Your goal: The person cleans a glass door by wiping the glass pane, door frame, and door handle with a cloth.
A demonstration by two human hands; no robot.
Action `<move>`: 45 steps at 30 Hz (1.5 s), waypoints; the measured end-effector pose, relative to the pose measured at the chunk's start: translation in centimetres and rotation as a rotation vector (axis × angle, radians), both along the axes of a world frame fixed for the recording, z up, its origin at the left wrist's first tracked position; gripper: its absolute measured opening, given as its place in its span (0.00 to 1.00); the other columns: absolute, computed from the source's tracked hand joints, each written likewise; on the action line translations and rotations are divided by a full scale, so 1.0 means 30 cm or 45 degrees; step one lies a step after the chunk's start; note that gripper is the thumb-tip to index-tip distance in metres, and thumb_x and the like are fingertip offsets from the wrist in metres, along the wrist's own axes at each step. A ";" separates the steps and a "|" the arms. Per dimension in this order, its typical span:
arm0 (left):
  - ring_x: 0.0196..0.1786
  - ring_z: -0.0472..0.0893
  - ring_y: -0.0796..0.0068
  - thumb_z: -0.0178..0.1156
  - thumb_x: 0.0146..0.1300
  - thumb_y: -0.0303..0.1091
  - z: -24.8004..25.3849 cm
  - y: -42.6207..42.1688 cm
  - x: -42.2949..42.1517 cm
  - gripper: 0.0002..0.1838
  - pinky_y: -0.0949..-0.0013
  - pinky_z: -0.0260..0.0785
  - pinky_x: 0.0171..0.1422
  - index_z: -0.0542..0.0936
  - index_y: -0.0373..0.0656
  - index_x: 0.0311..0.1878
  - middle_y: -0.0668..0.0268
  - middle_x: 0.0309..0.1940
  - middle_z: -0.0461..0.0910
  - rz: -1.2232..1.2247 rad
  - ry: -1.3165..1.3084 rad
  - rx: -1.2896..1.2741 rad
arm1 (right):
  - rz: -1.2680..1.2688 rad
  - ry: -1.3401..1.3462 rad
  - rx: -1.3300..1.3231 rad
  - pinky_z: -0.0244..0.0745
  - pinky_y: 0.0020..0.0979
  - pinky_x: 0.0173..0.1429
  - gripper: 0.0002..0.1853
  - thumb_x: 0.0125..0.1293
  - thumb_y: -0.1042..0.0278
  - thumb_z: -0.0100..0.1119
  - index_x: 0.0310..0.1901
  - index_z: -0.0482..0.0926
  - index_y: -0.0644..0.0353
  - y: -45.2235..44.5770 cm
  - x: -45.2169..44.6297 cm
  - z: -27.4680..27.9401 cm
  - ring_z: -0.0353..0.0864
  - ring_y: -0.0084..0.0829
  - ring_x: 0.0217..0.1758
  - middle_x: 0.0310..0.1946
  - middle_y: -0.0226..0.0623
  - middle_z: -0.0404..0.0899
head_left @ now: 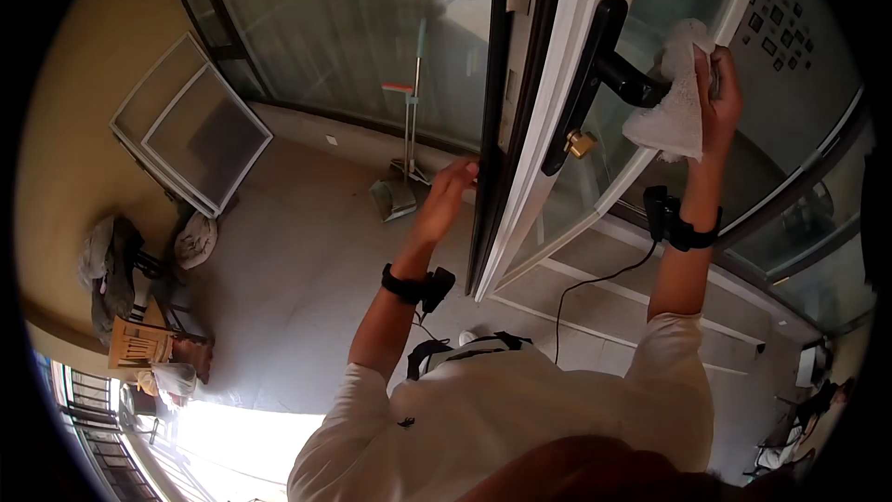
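Observation:
A white cloth [671,121] is bunched in my right hand [724,104], its fingers closed round it. The cloth hangs beside the black door handle [628,82], close to its lever end, against the glass side of a white-framed door [527,177]. A brass key cylinder [581,143] sticks out below the lever. Lower and to the left, my left hand [448,197] grips the dark edge [487,163] of the door, with its fingertips partly hidden there. Each wrist wears a black strap with a small device.
A broom [414,84] and dustpan [394,199] stand by the large window. Framed screens [200,125] lean on the left wall near a wooden chair [141,342]. Steps [613,293] lie below the door, and a cable [563,302] hangs from my right wrist.

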State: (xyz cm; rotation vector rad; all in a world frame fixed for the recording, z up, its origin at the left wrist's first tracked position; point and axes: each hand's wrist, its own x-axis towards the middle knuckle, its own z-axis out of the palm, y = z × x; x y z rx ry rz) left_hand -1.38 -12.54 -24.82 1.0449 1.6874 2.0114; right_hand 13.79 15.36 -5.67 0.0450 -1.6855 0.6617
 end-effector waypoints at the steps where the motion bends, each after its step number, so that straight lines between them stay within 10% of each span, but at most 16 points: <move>1: 0.47 0.79 0.71 0.48 0.78 0.48 0.033 0.010 -0.034 0.26 0.67 0.69 0.58 0.81 0.32 0.55 0.63 0.43 0.83 -0.047 0.009 0.115 | -0.218 0.027 0.248 0.68 0.20 0.46 0.09 0.70 0.70 0.67 0.41 0.77 0.64 -0.043 0.010 0.031 0.72 0.18 0.39 0.35 0.31 0.76; 7: 0.43 0.79 0.73 0.49 0.77 0.44 0.275 0.084 -0.136 0.23 0.65 0.71 0.55 0.81 0.30 0.53 0.62 0.40 0.83 -0.296 0.144 0.514 | -0.842 -0.066 0.929 0.76 0.35 0.41 0.19 0.45 0.63 0.82 0.34 0.81 0.57 -0.410 0.011 0.123 0.78 0.37 0.37 0.42 0.31 0.80; 15: 0.40 0.79 0.82 0.64 0.69 0.25 0.228 0.071 -0.178 0.12 0.73 0.73 0.50 0.82 0.37 0.55 0.66 0.35 0.81 -0.520 0.177 0.282 | -0.468 -0.439 -0.023 0.75 0.35 0.48 0.13 0.62 0.67 0.67 0.46 0.82 0.63 -0.171 0.096 0.035 0.80 0.38 0.42 0.49 0.41 0.77; 21: 0.42 0.85 0.76 0.64 0.66 0.22 0.240 0.088 -0.207 0.15 0.71 0.77 0.52 0.81 0.35 0.55 0.63 0.40 0.84 -0.623 0.314 0.337 | -1.098 -0.247 0.526 0.74 0.38 0.53 0.11 0.61 0.70 0.62 0.45 0.83 0.62 -0.539 0.029 0.041 0.79 0.40 0.45 0.51 0.44 0.76; 27: 0.38 0.85 0.72 0.64 0.63 0.20 0.280 0.083 -0.171 0.12 0.70 0.78 0.50 0.80 0.33 0.50 0.58 0.43 0.83 -0.580 0.296 0.327 | -0.637 -0.347 0.323 0.76 0.36 0.49 0.11 0.54 0.74 0.62 0.41 0.81 0.66 -0.406 0.050 0.113 0.80 0.44 0.45 0.46 0.47 0.79; 31: 0.38 0.85 0.71 0.63 0.62 0.18 0.271 0.080 -0.163 0.11 0.70 0.78 0.46 0.79 0.33 0.48 0.56 0.43 0.83 -0.570 0.327 0.389 | -0.942 -0.455 1.156 0.77 0.32 0.51 0.11 0.53 0.80 0.63 0.40 0.79 0.70 -0.317 0.034 0.097 0.81 0.42 0.46 0.44 0.46 0.79; 37: 0.36 0.81 0.76 0.61 0.61 0.17 0.182 0.137 -0.125 0.18 0.73 0.76 0.44 0.80 0.37 0.55 0.62 0.38 0.80 -0.573 0.289 0.558 | -0.104 -0.302 0.085 0.76 0.32 0.67 0.23 0.70 0.73 0.60 0.66 0.73 0.61 0.152 0.200 -0.142 0.82 0.31 0.58 0.66 0.40 0.74; 41: 0.34 0.72 0.81 0.60 0.61 0.16 0.112 0.123 -0.141 0.32 0.75 0.71 0.43 0.75 0.44 0.70 0.70 0.32 0.72 -0.806 0.279 0.464 | -0.346 -0.228 -0.331 0.77 0.32 0.66 0.19 0.73 0.72 0.58 0.64 0.75 0.60 0.017 0.169 -0.115 0.82 0.29 0.58 0.60 0.38 0.77; 45: 0.32 0.69 0.82 0.62 0.62 0.17 0.142 0.077 -0.151 0.35 0.76 0.68 0.42 0.71 0.46 0.74 0.72 0.29 0.70 -0.824 0.365 0.378 | -0.424 -0.277 0.240 0.76 0.29 0.50 0.05 0.64 0.77 0.59 0.39 0.80 0.70 -0.153 0.108 0.018 0.82 0.30 0.44 0.41 0.40 0.81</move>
